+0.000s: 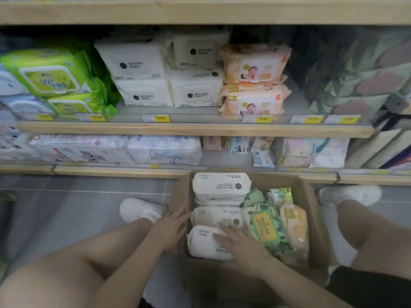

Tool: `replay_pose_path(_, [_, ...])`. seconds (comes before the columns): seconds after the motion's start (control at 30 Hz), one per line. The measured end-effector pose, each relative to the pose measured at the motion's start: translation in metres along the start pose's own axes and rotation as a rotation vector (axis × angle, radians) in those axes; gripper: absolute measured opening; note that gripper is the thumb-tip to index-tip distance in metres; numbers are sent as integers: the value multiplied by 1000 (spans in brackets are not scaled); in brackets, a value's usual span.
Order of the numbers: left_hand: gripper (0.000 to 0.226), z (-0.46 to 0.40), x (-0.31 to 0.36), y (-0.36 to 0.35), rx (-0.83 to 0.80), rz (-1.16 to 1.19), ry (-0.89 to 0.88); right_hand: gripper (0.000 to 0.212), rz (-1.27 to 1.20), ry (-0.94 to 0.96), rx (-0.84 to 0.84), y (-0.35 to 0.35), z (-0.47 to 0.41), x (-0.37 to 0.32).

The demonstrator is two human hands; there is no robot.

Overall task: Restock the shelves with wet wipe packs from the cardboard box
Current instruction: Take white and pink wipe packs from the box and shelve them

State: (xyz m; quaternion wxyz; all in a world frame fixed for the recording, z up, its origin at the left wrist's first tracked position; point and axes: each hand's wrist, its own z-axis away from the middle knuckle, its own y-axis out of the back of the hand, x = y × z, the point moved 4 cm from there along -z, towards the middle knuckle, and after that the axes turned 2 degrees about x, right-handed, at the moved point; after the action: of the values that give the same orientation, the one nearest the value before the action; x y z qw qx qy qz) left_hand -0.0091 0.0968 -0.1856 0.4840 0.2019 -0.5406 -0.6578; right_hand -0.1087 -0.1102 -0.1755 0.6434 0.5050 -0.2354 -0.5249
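— Both hands down in the brown cardboard box [311,210] on the grey floor. My right hand [239,241] lies on the nearest white wet wipe pack [204,243], fingers spread and barely curled.

— And the left hand [171,230]?

— Flat against the box's left wall, fingers straight, gripping nothing. More white packs [220,185] sit stacked behind.

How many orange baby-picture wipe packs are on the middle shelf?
2, stacked at the right end of the stocked row: the upper pack lies on the lower pack, beside the white packs. More may be hidden behind them.
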Motion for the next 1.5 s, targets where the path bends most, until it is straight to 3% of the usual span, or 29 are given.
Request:
replay_pose_path(0.2, [55, -5, -1, 7, -7, 63, -8, 64, 84, -100, 63, -1, -23, 10])
replay_pose_path(0.27, [55, -8, -3, 10, -19, 99, -24, 75, 96, -136, -13, -5, -26, 11])
replay_pose_path(0.43, [56, -10, -5, 18, -71, 111, -16, 94, -14, -217, -8, -3, -43, 8])
replay_pose_path(0.63, [48, -47, 11, 66, 221, 188, -42, 100, -211, -324, 40, 25, -30, 19])
replay_pose_path(0.8, [41, -87, 26, 96, 388, 240, -76, 108, -530, -466, 256, 84, 6, 50])
replay_pose_path(0.9, [46, -108, 36, 89, 296, 192, -100, 103, -647, -606, 403, 105, 33, 85])
replay_pose_path(1.07, [100, -128, 57, 51, 70, -18, -67, 102, -692, -822, 491, 97, 63, 142])
replay_pose_path(1.17, [114, -132, 60, 19, -18, -137, -53, 101, -734, -899, 465, 74, 70, 158])
replay_pose_path(1.27, [119, -136, 61, 9, 75, -197, -82, 101, -884, -987, 444, 49, 68, 163])
replay_pose_path(1.33, [111, -143, 62, 13, 158, -276, -145, 102, -979, -1037, 470, 41, 67, 167])
replay_pose_path(1.5, [102, -152, 68, 18, 38, -391, -80, 97, -954, -1022, 471, 40, 62, 169])
